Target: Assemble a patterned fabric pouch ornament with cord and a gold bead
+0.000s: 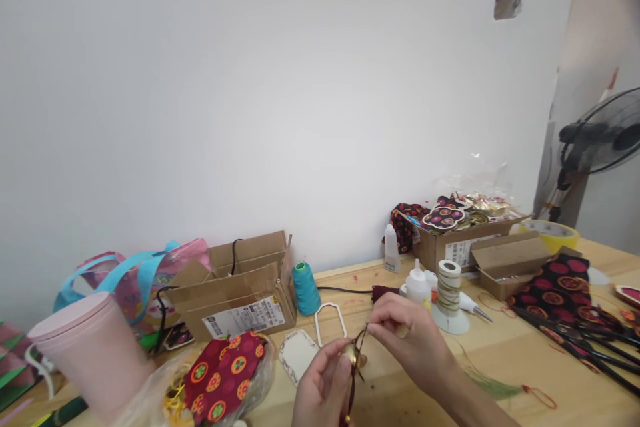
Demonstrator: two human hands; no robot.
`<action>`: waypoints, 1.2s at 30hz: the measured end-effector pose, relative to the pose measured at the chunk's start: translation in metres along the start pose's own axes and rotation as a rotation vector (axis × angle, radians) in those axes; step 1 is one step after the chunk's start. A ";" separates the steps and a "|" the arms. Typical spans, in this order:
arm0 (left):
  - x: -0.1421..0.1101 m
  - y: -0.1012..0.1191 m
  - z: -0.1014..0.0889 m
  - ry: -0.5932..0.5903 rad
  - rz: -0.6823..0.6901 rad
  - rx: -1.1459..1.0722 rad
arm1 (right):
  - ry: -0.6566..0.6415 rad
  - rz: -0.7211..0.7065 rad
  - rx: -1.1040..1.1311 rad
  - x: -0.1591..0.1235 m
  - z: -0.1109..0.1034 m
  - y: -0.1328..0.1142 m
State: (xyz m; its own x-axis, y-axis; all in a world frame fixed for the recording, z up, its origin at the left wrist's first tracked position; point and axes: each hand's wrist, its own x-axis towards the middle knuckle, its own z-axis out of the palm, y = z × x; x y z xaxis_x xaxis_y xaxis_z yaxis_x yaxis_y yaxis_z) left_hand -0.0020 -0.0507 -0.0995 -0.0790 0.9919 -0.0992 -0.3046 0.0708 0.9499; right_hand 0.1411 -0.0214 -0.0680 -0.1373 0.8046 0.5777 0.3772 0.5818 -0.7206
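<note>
My left hand (320,387) pinches a small, shiny gold-coloured rounded piece (351,353) between thumb and fingers. A thin dark red-brown cord (353,383) runs over it and hangs down below, with a tiny gold bead near its lower end. Just to the right, my right hand (415,337) is closed, thumb and forefinger pinching the cord's upper end. Both hands are above the wooden table (400,400). Behind them lie a white frame-shaped piece (318,327) and a pale card-like plate (296,353) with a patterned edge.
At left stand a pink lidded bin (95,353), a cardboard box (245,317) and patterned red fabric (225,380). A teal thread cone (306,290) stands behind my hands. Rightward are a white glue bottle (418,287), a cord spool (449,290), a filled box (445,247) and black-handled scissors (590,343).
</note>
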 end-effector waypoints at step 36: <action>-0.003 0.009 -0.003 0.062 -0.157 -0.231 | -0.202 0.427 0.675 -0.010 0.027 -0.005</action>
State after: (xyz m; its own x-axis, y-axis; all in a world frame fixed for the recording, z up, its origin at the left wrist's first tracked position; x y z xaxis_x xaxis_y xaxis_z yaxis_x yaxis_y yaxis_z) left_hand -0.0075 -0.0533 -0.0916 -0.0690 0.9619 -0.2644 -0.5255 0.1903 0.8293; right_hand 0.1158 -0.0295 -0.0801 -0.2929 0.9412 0.1684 -0.1890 0.1157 -0.9751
